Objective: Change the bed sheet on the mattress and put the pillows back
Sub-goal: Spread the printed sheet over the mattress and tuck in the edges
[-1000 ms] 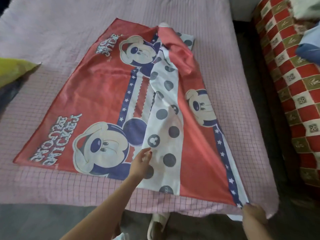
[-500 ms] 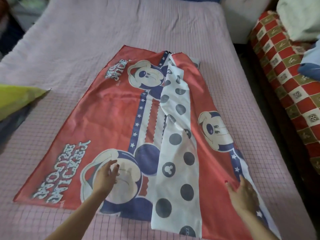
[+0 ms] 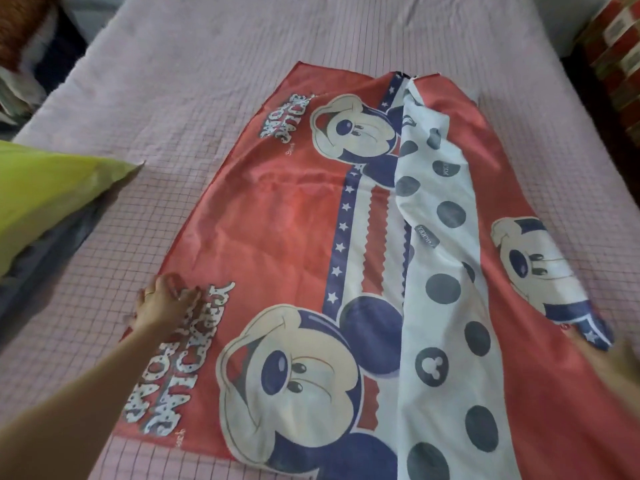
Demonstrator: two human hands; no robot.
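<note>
A red cartoon-mouse bed sheet (image 3: pixel 277 216), folded, lies on the pink checked mattress (image 3: pixel 242 39). A white strip with dark dots (image 3: pixel 446 271) runs down its middle-right. My left hand (image 3: pixel 162 303) rests flat on the sheet's left edge, fingers stretched over the white lettering. At the sheet's right edge, by the blue starred border, is my right hand (image 3: pixel 623 358). It is blurred and partly cut off by the frame, so its grip is unclear. A yellow-green pillow (image 3: pixel 48 195) lies at the mattress's left side.
A red and cream checked cover (image 3: pixel 620 64) is beside the bed at the far right. Something white (image 3: pixel 557 22) stands at the bed's top right corner. Dark fabric (image 3: pixel 41 265) lies under the pillow, and clutter fills the top left corner.
Both hands have slid outward over the sheet: the left from the mouse face to the left edge, the right out to the right edge. The camera has moved closer.
</note>
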